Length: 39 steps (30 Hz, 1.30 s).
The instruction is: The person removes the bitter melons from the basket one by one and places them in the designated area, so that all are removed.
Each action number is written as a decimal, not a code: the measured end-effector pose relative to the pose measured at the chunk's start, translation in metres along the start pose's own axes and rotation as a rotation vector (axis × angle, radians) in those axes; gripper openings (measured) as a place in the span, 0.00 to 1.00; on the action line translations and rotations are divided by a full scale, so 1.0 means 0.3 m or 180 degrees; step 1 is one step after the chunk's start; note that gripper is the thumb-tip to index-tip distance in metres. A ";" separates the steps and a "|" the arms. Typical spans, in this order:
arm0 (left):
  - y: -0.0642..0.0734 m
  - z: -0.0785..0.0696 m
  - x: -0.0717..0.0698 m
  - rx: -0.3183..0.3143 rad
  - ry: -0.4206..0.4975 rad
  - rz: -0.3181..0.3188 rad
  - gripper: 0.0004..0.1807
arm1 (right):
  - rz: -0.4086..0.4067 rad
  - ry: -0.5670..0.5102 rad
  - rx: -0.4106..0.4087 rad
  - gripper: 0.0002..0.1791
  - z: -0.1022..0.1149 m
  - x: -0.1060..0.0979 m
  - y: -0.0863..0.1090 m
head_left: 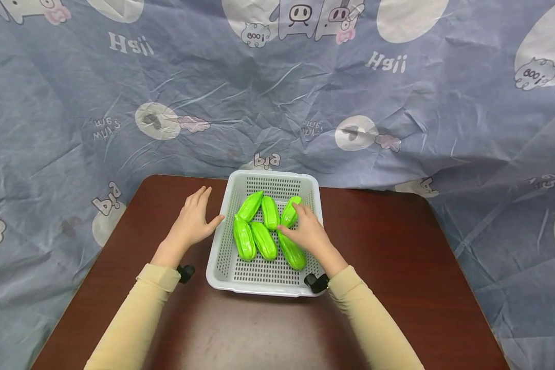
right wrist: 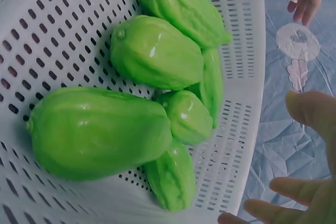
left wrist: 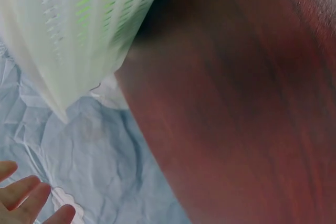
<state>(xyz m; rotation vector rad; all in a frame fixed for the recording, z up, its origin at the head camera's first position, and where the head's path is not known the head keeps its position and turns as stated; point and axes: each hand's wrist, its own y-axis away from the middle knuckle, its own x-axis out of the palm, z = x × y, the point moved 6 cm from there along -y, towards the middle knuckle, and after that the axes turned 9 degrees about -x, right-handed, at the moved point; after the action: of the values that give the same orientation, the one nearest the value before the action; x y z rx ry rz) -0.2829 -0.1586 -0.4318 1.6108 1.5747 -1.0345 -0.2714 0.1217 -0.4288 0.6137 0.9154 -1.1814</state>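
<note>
1. The right hand (head_left: 307,231) has its fingers spread above the right part of a white perforated plastic basket (head_left: 259,290).
2. The left hand (head_left: 191,218) is spread too, its thumb beside the basket's near rim; contact I cannot tell.
3. Six glossy green gourds (head_left: 263,241) lie in the basket between the hands, two partly beneath the right one.
4. Under everything: a reddish-brown tabletop (head_left: 388,257).
5. Beyond both hands hangs blue-grey printed cloth (head_left: 259,103).
</note>
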 end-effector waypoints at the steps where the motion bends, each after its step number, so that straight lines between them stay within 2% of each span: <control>1: 0.003 0.002 0.007 0.0004 0.0022 0.0009 0.46 | 0.0033 -0.0026 0.0022 0.47 -0.003 0.007 0.000; 13: 0.034 0.003 0.062 -0.0104 0.0343 0.0149 0.42 | 0.0418 -0.0265 0.0337 0.50 -0.040 0.065 -0.007; 22: 0.058 0.018 0.094 -0.0284 0.0589 0.0261 0.41 | 0.0671 -0.0381 0.0521 0.50 -0.052 0.092 -0.002; 31: 0.071 0.022 0.131 -0.0473 0.0829 0.0307 0.36 | 0.0766 -0.0511 0.0640 0.51 -0.068 0.116 -0.003; 39: 0.081 0.032 0.153 -0.0622 0.1055 0.0276 0.32 | 0.0870 -0.0331 0.0794 0.50 -0.082 0.149 0.002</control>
<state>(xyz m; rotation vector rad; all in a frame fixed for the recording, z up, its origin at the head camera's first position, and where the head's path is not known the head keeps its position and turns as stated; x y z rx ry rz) -0.2611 -0.1466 -0.4783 1.7597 1.7401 -0.5677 -0.2730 0.1192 -0.4795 0.8421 0.5785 -1.0756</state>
